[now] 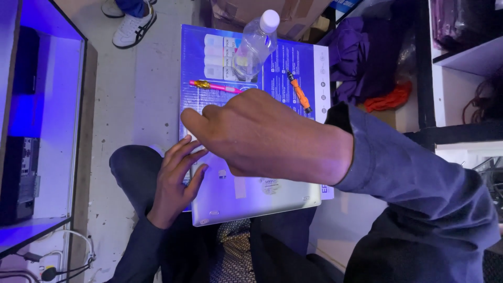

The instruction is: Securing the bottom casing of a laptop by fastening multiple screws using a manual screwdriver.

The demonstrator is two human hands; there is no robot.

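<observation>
The silver laptop (251, 196) lies closed and flat in the lower centre of the frame, resting on a large blue printed box (298, 63) that extends toward the upper centre. Its long axis runs left to right across the picture; one long edge faces the bottom of the frame, where the person's knees are seen.

The left hand (175, 181) is at the laptop's left short edge, centre left of the frame. Its fingers are extended and spread, lying flat against the corner region of the lid; it is unclenched and grips nothing. This is the hand in contact with the laptop.

The right hand (251, 131) crosses the centre of the frame above the laptop's far long edge, entering from the right in a dark blue sleeve. Fingers point toward the left of the frame, loosely extended, with nothing held. Whether it touches the lid or hovers above it cannot be determined.

Items beyond the laptop, toward the top of the frame, all on the box:
- clear plastic bottle (255, 47) with white cap, upper centre;
- pink pen (216, 86), just above the right hand's fingers;
- orange screwdriver (298, 91), right of the bottle.

A white shoe (133, 26) of another person shows at the upper left.
</observation>
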